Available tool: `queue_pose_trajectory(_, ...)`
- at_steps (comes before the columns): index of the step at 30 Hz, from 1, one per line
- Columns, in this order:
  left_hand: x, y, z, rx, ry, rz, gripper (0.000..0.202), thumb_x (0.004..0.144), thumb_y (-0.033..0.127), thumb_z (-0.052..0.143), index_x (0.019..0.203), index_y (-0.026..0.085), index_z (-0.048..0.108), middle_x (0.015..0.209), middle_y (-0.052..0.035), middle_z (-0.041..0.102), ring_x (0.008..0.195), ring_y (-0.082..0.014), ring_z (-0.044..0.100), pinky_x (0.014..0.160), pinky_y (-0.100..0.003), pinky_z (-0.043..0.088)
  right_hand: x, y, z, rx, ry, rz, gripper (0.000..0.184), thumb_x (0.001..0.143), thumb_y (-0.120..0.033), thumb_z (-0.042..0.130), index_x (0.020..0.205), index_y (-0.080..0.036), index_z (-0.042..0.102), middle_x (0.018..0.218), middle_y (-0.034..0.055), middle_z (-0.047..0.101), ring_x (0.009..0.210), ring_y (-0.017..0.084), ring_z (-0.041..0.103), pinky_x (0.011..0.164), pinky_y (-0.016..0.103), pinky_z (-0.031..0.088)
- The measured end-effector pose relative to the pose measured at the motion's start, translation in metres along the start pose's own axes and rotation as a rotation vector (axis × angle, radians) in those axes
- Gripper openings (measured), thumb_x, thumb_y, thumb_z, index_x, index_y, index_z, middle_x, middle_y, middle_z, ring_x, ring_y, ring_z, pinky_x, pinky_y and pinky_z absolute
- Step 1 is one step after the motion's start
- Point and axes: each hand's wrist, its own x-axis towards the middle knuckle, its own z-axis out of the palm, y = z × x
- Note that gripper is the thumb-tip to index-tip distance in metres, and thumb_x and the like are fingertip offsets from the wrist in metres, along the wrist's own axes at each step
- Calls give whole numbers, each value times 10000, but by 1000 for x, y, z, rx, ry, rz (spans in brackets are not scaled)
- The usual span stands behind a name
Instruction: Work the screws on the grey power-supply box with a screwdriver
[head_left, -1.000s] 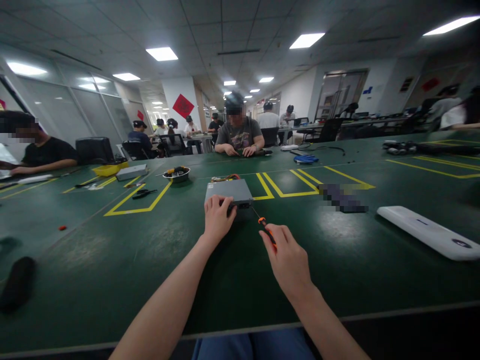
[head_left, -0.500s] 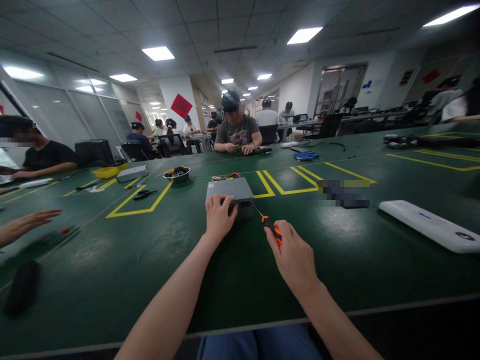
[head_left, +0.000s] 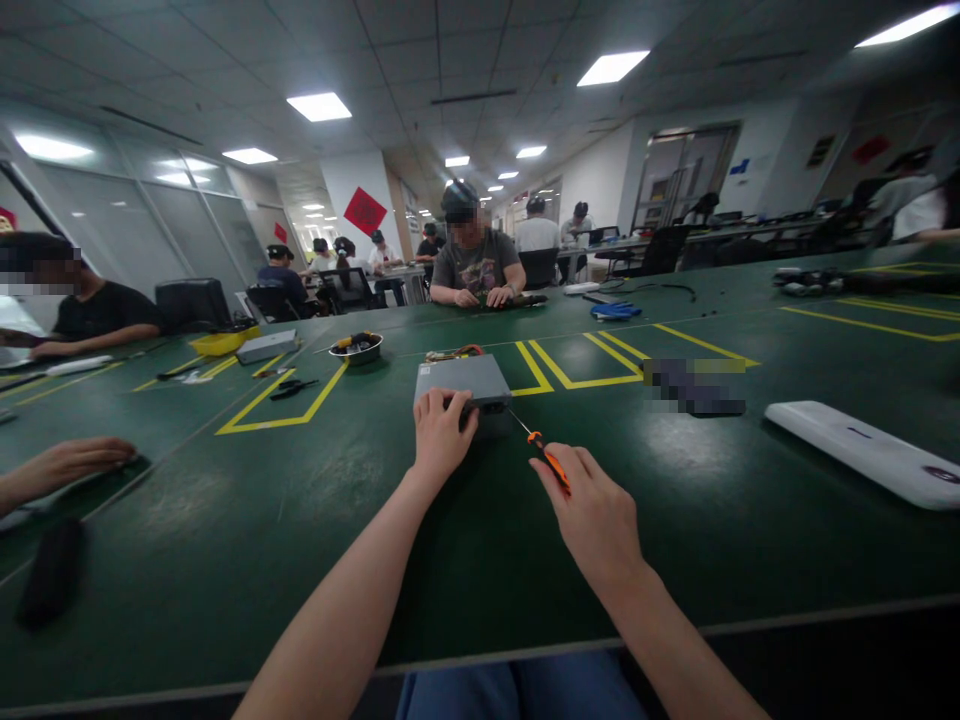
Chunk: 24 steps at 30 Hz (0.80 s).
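Note:
A grey metal box that looks like a computer power supply point(head_left: 474, 376) lies on the green table, with coloured wires point(head_left: 454, 352) behind it. My left hand point(head_left: 442, 428) grips its near left edge, the fingers on top and over the front. In my right hand point(head_left: 596, 505) is an orange and black screwdriver point(head_left: 553, 462), held by the handle. Its thin shaft points up and left to the box's near right corner. Whether the tip touches a screw there is too small to tell.
A metal bowl of small parts point(head_left: 356, 348) and black pliers point(head_left: 293, 389) lie to the left. On the right are a white power bank point(head_left: 862, 452) and a blurred dark object point(head_left: 694, 388). Another person's hand point(head_left: 79, 462) rests at far left; a co-worker point(head_left: 480, 262) sits opposite.
My right hand has shifted slightly right and its grip on the screwdriver handle has loosened a little. The box and my left hand stay put. The other person's hand at left has lowered.

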Motion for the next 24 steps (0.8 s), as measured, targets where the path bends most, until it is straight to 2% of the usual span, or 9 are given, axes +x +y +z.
queue_pose_trajectory(3, 0, 0, 0, 0, -1, 4, 256, 800, 298, 538, 1048, 241, 571, 1005, -74, 488, 971, -244, 439, 862, -386, 357, 1, -2, 0, 35, -12, -14, 169, 895, -236, 375, 953, -156, 512, 931, 85, 502, 673, 140, 557, 490, 223, 439)
queue_pose_trajectory(6, 1, 0, -1, -4, -3, 4, 255, 800, 293, 537, 1047, 244, 572, 1002, -75, 491, 968, -244, 439, 856, -390, 360, 1, -3, 1, 57, 5, -14, 186, 880, -191, 327, 965, -139, 484, 940, 104, 468, 641, 142, 547, 447, 232, 437)
queue_pose_trajectory(15, 0, 0, -2, 1, -5, 8, 252, 804, 287, 529, 1050, 246, 568, 1000, -77, 488, 972, -244, 439, 850, -393, 366, 1, 0, 0, 28, -50, 63, 246, 914, -376, 346, 899, -183, 497, 779, 22, 559, 567, 120, 561, 414, 196, 355)
queue_pose_trajectory(20, 0, 0, -1, 0, 0, 8, 251, 805, 293, 529, 1048, 243, 567, 1006, -75, 488, 967, -240, 436, 857, -390, 365, 1, -5, 2, 63, -92, 92, 136, 847, -271, 403, 938, -180, 449, 889, 47, 559, 587, 129, 580, 418, 203, 376)
queue_pose_trajectory(24, 0, -1, -1, 2, 6, 9, 246, 805, 297, 531, 1042, 240, 568, 1009, -77, 486, 970, -241, 435, 862, -389, 360, -1, -4, 4, 0, -85, 109, 108, 852, -280, 412, 879, -185, 455, 726, 7, 582, 536, 143, 578, 424, 213, 353)
